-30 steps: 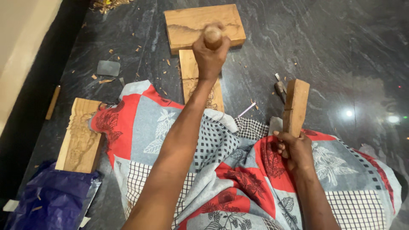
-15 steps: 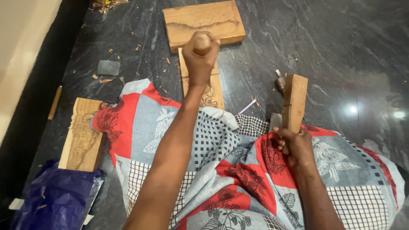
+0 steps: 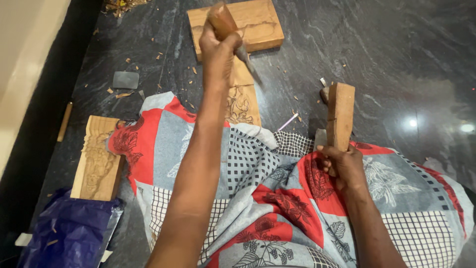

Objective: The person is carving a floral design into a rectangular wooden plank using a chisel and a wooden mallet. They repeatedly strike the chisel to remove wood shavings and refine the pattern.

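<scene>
While sitting cross-legged on dark stone floor [image 3: 386, 44], person is working carved wooden strip [image 3: 244, 99], lying flat ahead of knees, floral relief showing pale at near end. Left hand [image 3: 218, 47] is wrapping fully round wooden-handled chisel [image 3: 228, 27], blade angling down to strip. Right hand [image 3: 342, 166] is gripping wooden mallet [image 3: 340, 115] upright over lap. Patterned cloth [image 3: 258, 198] is covering legs; second carved block [image 3: 96, 159] is resting at left.

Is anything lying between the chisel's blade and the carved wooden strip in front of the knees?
Nothing visible does. The left hand holds the wooden-handled chisel slanting down over the narrow carved wooden strip, whose top face is bare. The right hand holds the rectangular wooden mallet off to the side.
</scene>
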